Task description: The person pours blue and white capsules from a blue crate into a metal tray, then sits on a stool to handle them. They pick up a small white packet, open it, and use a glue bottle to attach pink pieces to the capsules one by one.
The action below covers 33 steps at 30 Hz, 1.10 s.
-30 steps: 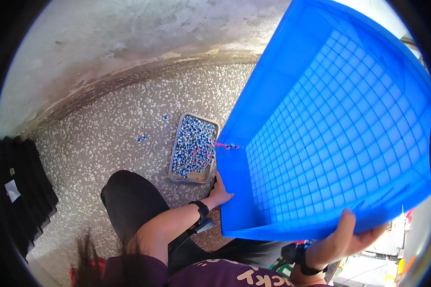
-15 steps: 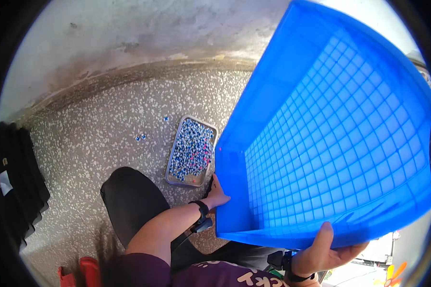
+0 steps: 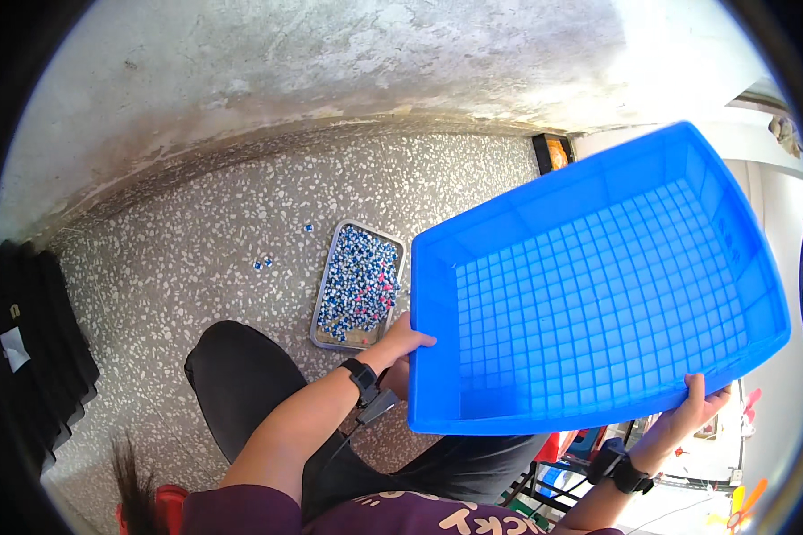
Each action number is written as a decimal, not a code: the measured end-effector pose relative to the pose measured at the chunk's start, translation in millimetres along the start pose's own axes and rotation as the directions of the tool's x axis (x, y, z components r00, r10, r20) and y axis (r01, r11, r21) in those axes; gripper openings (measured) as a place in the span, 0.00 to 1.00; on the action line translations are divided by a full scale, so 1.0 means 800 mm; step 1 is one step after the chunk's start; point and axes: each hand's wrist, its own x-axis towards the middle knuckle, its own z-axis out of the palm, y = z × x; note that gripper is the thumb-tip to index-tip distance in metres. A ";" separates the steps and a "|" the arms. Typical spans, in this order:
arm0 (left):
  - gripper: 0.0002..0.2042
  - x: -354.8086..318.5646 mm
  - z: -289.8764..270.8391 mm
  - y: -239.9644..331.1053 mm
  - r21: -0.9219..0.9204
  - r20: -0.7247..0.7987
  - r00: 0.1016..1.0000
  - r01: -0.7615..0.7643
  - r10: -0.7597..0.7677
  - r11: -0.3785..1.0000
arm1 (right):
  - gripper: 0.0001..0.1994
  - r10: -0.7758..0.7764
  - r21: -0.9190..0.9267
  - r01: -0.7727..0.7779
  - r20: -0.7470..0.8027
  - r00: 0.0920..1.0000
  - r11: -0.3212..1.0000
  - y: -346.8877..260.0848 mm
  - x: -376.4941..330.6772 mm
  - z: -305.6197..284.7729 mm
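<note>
A blue plastic crate with a grid-patterned bottom is held up in front of me, its open side facing me. My left hand grips its left wall, thumb over the rim, the other fingers mostly hidden behind. My right hand is closed on the lower edge near the right corner, thumb inside the rim. Beside the crate's left wall, a shallow metal tray rests on the floor. Small blue-and-white pieces fill most of it, with some pink ones among them.
A few loose blue-and-white pieces lie on the speckled floor left of the tray. Stacked black things stand at the far left. A dark box with orange contents sits by the wall. Something red shows at lower left.
The crate has tilted and come down at its far end, showing more wall and the dark box behind. My right hand has shifted right and slightly up; my left has risen a little.
</note>
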 end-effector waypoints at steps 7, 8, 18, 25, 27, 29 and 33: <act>0.29 -0.004 -0.005 0.050 -0.137 -0.002 0.999 0.038 -0.039 0.990 | 0.35 0.149 0.087 -0.153 0.047 0.988 0.984 0.149 0.100 -0.057; 0.29 -0.008 -0.004 0.059 -0.126 -0.052 0.999 -0.010 0.003 0.992 | 0.33 0.270 0.131 -0.262 -0.049 0.962 0.956 0.175 0.097 -0.051; 0.33 0.008 0.035 0.122 0.064 -0.211 0.940 -0.259 0.267 0.964 | 0.20 0.776 -0.038 -0.910 0.538 0.330 0.413 0.303 -0.035 0.061; 0.42 0.040 0.080 0.173 0.219 -0.197 0.940 -0.234 0.277 0.947 | 0.21 0.799 0.143 -0.957 0.528 0.288 0.251 0.473 -0.024 0.106; 0.40 0.031 0.059 0.167 0.246 -0.259 0.927 -0.208 0.271 0.947 | 0.21 0.806 0.164 -0.969 0.538 0.246 0.186 0.502 -0.026 0.124; 0.37 0.015 0.006 0.142 0.252 -0.363 0.904 -0.139 0.227 0.958 | 0.22 0.818 0.163 -0.978 0.540 0.197 0.128 0.514 -0.030 0.146; 0.30 -0.040 -0.090 0.097 0.231 -0.701 0.712 0.164 0.047 0.959 | 0.22 0.807 0.147 -0.984 0.567 0.165 0.098 0.586 -0.052 0.188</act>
